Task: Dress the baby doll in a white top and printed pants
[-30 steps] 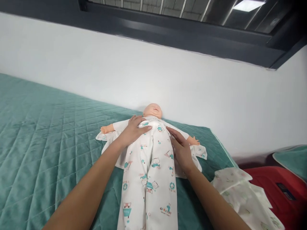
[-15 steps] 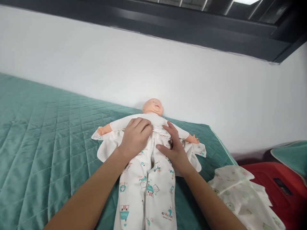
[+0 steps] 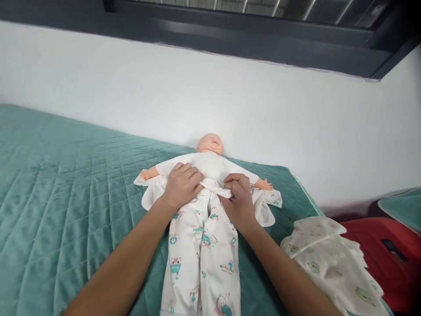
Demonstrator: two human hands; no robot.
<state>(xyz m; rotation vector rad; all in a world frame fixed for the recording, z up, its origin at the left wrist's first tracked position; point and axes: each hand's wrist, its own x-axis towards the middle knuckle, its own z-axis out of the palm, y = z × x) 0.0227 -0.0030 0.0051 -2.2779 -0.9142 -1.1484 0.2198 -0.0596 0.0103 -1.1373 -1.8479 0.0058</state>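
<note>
Where doll (image 3: pixel 211 164) lies, green quilting (image 3: pixel 82 188) meets white wall (image 3: pixel 210 92).

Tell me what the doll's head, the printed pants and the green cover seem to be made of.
The doll's head: probably vinyl or other plastic, given its smooth, satiny, moulded surface. The printed pants: matte, soft fabric, perhaps cotton, as they crease and bunch softly. The green cover: quilted textile, velvety-looking, with stitched lines.

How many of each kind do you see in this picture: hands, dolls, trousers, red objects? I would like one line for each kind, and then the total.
Hands: 2, left hand and right hand
Doll: 1
Trousers: 1
Red object: 1
Total: 5
</note>
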